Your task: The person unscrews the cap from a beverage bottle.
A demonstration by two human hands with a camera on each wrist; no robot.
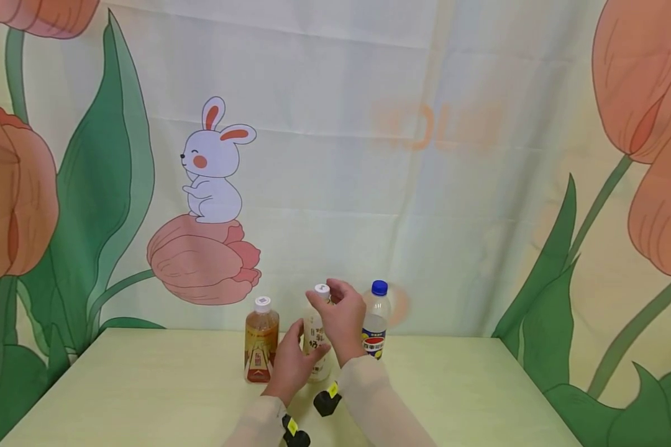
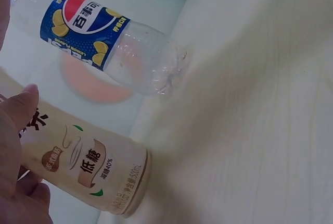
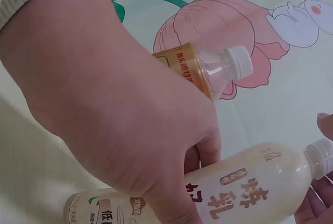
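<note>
A cream-coloured milk tea bottle (image 1: pixel 316 366) with a white cap (image 1: pixel 322 290) stands upright on the table. My left hand (image 1: pixel 293 363) grips its body from the left side, with the thumb across the front label. Up at the neck, my right hand (image 1: pixel 343 313) has thumb and fingers around the cap; the right wrist view shows fingertips (image 3: pixel 312 203) at its edge. Close on the left is a brown tea bottle (image 1: pixel 261 347) with a white cap. Behind my right hand, a clear Pepsi bottle (image 1: pixel 375 316) with a blue cap is partly hidden.
The pale table (image 1: pixel 145 385) extends to both sides of the bottles. A printed curtain (image 1: pixel 335 155) with tulips and a rabbit hangs directly behind the table's back edge. Black wrist cameras (image 1: pixel 327 402) sit on both of my wrists.
</note>
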